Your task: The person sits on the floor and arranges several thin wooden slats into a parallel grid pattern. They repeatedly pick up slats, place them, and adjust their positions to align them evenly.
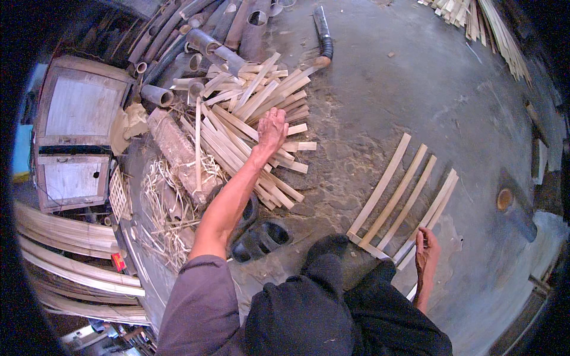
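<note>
My left hand (272,129) is stretched out over a loose pile of pale split-bamboo strips (228,139). Its fingers are curled down and closed around a strip in the pile; the fingertips are partly hidden. Low on the right, my right hand (426,252) is held beside the laid-out strips, its fingers loosely bent and apart with nothing visible in them. Several long bamboo strips (380,184) lie side by side with gaps on the floor there. Their near ends meet a short crosswise strip (369,246) by my foot.
Bamboo tubes (205,41) are heaped behind the pile. A log (178,145) and curled shavings (163,207) lie left of it. Dark sandals (261,240) rest near my knees. A tool with a black-wrapped handle (323,41) lies beyond, and more strips (502,32) at far right.
</note>
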A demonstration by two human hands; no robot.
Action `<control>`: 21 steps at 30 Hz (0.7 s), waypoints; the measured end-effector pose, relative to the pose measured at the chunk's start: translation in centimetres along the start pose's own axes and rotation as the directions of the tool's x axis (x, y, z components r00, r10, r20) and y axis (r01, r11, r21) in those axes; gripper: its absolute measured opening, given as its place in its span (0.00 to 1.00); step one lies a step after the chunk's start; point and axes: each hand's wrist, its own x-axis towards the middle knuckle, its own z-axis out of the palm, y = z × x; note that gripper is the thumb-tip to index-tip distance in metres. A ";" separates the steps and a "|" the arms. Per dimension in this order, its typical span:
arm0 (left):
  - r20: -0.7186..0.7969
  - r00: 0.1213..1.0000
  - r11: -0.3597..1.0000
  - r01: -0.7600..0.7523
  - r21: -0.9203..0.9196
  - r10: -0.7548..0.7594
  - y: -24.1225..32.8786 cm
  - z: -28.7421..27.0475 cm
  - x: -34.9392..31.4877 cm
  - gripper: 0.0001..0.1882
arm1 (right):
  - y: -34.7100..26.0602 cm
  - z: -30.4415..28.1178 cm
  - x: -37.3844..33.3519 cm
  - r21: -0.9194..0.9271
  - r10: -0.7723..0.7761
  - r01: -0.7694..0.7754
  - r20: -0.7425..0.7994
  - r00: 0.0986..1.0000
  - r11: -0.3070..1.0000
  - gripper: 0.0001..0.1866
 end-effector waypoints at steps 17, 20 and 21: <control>-0.360 0.898 0.922 0.113 -0.370 -0.254 -6.4 -18.9 8.6 0.15 | -0.8 -0.5 0.0 -0.026 0.038 -0.038 0.024 0.999 0.999 0.13; -0.449 0.893 0.972 -0.131 -0.194 0.030 -6.9 -15.3 9.7 0.17 | -2.3 -0.1 0.3 -0.006 0.030 -0.030 0.063 0.998 1.000 0.13; -0.465 0.881 0.968 -0.182 -0.173 0.082 -5.6 -14.8 9.7 0.18 | -3.0 -0.1 0.3 -0.008 0.016 -0.015 0.065 0.998 1.000 0.13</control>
